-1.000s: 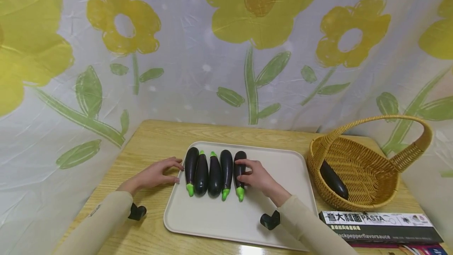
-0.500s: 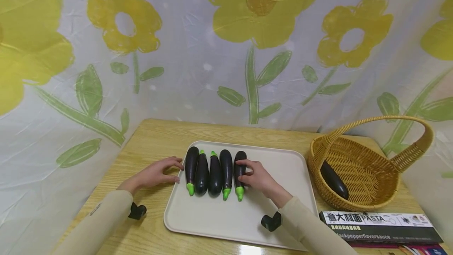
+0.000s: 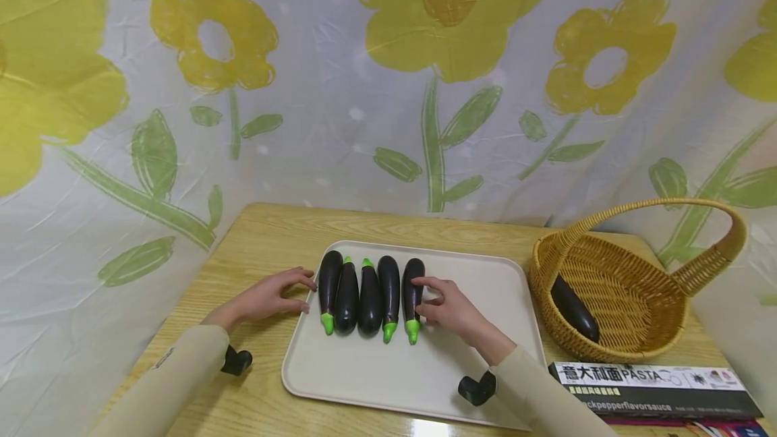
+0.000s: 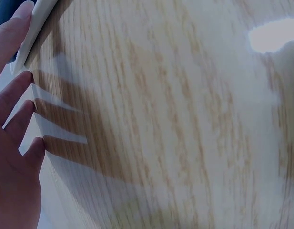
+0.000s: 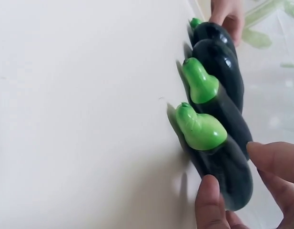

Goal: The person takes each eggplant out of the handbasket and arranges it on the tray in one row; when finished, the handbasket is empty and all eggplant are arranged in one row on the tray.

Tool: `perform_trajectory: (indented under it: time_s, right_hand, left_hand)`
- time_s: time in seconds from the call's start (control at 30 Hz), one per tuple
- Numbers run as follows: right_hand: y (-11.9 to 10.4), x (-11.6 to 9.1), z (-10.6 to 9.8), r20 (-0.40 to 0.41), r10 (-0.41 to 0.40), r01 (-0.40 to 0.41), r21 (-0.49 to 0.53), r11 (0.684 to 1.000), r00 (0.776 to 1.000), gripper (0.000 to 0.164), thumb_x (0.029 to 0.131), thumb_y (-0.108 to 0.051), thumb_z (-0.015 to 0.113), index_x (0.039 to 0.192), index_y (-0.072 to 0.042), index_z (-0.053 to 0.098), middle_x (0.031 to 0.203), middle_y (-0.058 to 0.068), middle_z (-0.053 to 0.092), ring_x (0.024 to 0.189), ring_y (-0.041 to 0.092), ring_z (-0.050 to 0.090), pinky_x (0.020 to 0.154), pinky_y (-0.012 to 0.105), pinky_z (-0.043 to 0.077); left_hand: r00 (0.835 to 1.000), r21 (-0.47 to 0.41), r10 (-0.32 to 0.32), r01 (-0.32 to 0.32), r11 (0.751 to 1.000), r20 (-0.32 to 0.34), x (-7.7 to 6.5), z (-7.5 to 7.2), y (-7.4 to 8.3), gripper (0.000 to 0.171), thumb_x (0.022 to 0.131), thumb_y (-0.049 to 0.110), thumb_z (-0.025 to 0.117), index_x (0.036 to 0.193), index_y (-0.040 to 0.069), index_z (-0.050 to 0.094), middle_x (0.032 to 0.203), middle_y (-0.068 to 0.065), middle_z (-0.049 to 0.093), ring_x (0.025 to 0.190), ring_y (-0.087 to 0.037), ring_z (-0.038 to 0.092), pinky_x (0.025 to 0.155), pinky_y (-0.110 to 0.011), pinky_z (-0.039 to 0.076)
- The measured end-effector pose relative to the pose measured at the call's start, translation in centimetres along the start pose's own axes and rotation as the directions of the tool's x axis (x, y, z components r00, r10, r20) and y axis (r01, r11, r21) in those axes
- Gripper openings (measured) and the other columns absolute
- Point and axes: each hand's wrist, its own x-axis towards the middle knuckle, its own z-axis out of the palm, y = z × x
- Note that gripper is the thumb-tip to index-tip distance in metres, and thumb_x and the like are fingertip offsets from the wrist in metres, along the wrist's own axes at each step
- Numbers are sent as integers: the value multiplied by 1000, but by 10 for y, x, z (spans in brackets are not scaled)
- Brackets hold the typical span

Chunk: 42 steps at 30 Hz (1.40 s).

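Note:
Several dark purple eggplants lie side by side on a white tray (image 3: 479,369), some with green stem ends toward me, others with them away. My right hand (image 3: 452,309) is at the right-hand eggplant (image 3: 413,288), fingers spread loosely along its right side. In the right wrist view, thumb and fingers flank that eggplant (image 5: 232,174) without a firm grip; whether they touch it cannot be told. My left hand (image 3: 270,297) reaches over the tray's left rim, its relaxed fingertips close beside the left-hand eggplant (image 3: 329,285). In the left wrist view, spread fingers (image 4: 18,102) meet the tray's edge.
A wicker basket (image 3: 631,302) with a tall handle stands right of the tray, one eggplant (image 3: 573,309) inside. In front of it lies a black-and-white pasta box (image 3: 655,390) on other packaging. A flowered curtain (image 3: 328,120) hangs behind the wooden table (image 3: 267,235).
My right hand has drawn slightly right, away from the right-hand eggplant, which stays in the row. My left hand and the other eggplants keep their places.

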Motion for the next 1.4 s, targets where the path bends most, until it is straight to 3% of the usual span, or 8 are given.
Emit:
perform_trajectory:
  time_s: [0.13, 0.37, 0.57, 0.8, 1.13, 1.23, 1.4]
  right_hand:
    - [-2, -11, -5, 32, 4, -4, 16, 1000, 999, 50, 92, 1, 62, 140, -3, 49, 153, 33, 19, 110, 29, 62, 78, 40, 57]
    - [-3, -39, -15, 52, 1, -1, -6, 1000, 999, 53, 92, -10, 67, 142, -7, 49, 150, 26, 32, 113, 32, 58, 86, 41, 54]
    - [-1, -71, -24, 5, 32, -32, -39, 999, 999, 52, 91, -18, 70, 140, -15, 52, 147, 15, 41, 117, 30, 56, 88, 38, 49]
    - [5, -99, -35, -38, 47, -49, -44, 998, 998, 52, 91, -22, 70, 139, -15, 52, 144, 17, 45, 114, 27, 58, 88, 36, 48]
    - [8, -128, -47, -76, 12, -18, -84, 996, 997, 50, 92, -23, 69, 139, -15, 52, 142, 15, 48, 118, 31, 57, 85, 25, 51]
    - [5, -135, -56, -120, 1, -12, -97, 995, 993, 48, 92, -22, 69, 137, -16, 53, 141, 14, 49, 117, 30, 57, 84, 27, 53]
    - [-7, -146, -87, -183, -28, -3, -169, 986, 983, 43, 94, -24, 67, 135, -16, 56, 136, 12, 54, 111, 18, 60, 81, 28, 54]
  left_hand:
    - [1000, 2, -4, 4, 1000, 1, 0, 0, 0, 40, 88, 36, 73, 123, 18, 64, 148, -18, 44, 142, -44, 25, 113, -62, 21]
    - [1000, -3, -3, 3, 1000, -3, 0, 0, -1, 41, 88, 36, 73, 123, 18, 64, 148, -18, 44, 142, -44, 25, 113, -62, 21]
    - [1000, 19, 2, -2, 1000, -2, 0, 1, -1, 41, 88, 38, 73, 123, 18, 64, 148, -17, 44, 142, -43, 26, 113, -62, 21]
    - [1000, 9, 2, -2, 1000, -6, 1, 0, -1, 42, 88, 37, 73, 123, 17, 64, 148, -18, 44, 142, -43, 26, 113, -62, 21]
    - [1000, 15, 16, -16, 1000, -13, 0, 0, 1, 42, 87, 35, 74, 123, 16, 64, 147, -19, 45, 141, -44, 27, 113, -63, 21]
    - [1000, 11, 17, -17, 1000, -11, 0, 0, 1, 42, 87, 35, 74, 123, 15, 64, 147, -19, 45, 141, -44, 27, 113, -63, 21]
    - [1000, -6, 11, -11, 1000, -4, 0, 0, 1, 42, 88, 35, 74, 124, 15, 64, 148, -19, 44, 142, -44, 26, 113, -62, 21]
